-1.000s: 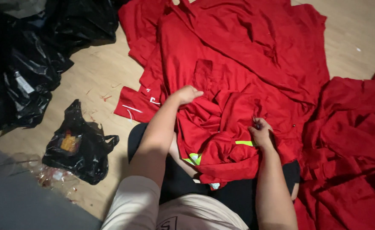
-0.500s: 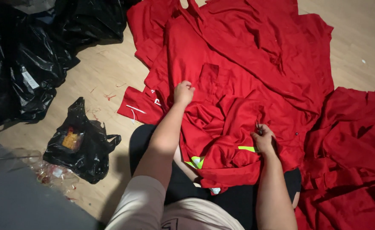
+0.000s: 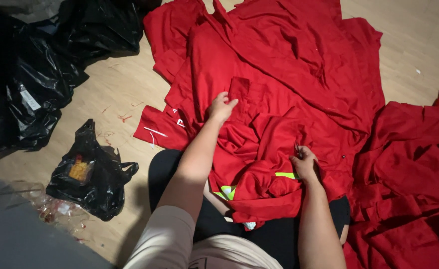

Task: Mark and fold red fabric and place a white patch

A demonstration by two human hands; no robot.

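Head view: my left hand (image 3: 222, 107) pinches the red garment (image 3: 259, 129) on my lap (pocket flap), right hand (image 3: 305, 163) grips its bunched fabric; smoothing it flat seems next.

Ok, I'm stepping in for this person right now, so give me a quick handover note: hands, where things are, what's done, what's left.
Left hand: fingers pinch a small flap on the red cloth garment spread on the wooden floor.
Right hand: grips bunched red fabric by a yellow-green reflective strip, apparently with a thin dark tool, too small to identify.
Further red garments lie heaped at right; black plastic bags at left.
Done: garment partly spread.
Left: lap portion is crumpled.
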